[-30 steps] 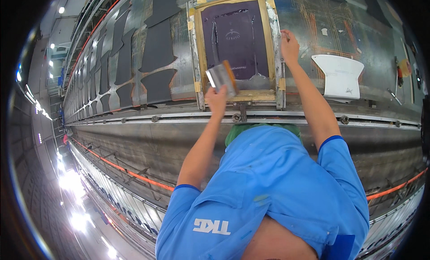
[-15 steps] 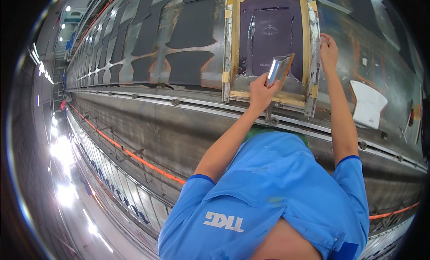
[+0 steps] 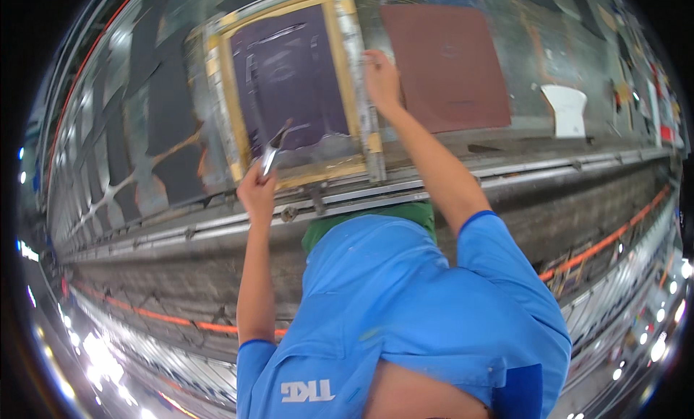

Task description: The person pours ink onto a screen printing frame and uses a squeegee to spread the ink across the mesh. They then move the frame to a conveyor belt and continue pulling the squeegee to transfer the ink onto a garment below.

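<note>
Gripping a scraper (image 3: 272, 154) in curled fingers, the left hand (image 3: 255, 193) hangs by the near corner of the frame (image 3: 325, 170).
The right hand (image 3: 382, 78), half curled, seems to hold the frame's right side; it's blurry. A brown sheet (image 3: 450, 72) now shows alongside, so maybe it's done.

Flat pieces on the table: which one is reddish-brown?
The big four-sided piece, just right of the framed purple panel; the pieces left of that panel are dark grey.
</note>
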### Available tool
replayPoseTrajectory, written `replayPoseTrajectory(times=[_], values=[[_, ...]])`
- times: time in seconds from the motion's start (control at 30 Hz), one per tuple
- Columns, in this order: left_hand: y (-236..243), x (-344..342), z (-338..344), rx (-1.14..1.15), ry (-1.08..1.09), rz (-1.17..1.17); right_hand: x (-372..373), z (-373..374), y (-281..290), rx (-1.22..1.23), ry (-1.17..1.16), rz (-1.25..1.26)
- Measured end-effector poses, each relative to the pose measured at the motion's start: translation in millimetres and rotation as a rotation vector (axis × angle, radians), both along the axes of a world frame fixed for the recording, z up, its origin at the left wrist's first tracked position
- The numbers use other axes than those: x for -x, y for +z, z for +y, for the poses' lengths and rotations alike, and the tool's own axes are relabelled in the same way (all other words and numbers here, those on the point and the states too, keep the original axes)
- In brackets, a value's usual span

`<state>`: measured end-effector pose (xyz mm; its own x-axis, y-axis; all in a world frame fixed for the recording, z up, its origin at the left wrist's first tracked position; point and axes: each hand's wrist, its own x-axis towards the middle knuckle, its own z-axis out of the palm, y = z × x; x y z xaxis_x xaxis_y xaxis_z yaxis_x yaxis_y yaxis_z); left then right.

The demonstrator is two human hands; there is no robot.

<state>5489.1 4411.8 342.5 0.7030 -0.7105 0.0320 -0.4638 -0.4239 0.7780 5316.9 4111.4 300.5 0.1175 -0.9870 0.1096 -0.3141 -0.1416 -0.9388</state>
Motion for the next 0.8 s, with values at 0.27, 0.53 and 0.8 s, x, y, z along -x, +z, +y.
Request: replayPoseTrajectory(times=[0.27,0.53,0.8], values=[[-17,-31,22,0.012,-0.278,-0.203,-38,22,-1,-0.165,-0.004,-0.011],[-24,-32,60,-0.149,-0.588,-0.457,-48,19,-38,0.05,-0.051,0.094],[-33,-45,10,-0.135,-0.579,-0.601,-44,18,-23,-0.12,-0.022,0.181]])
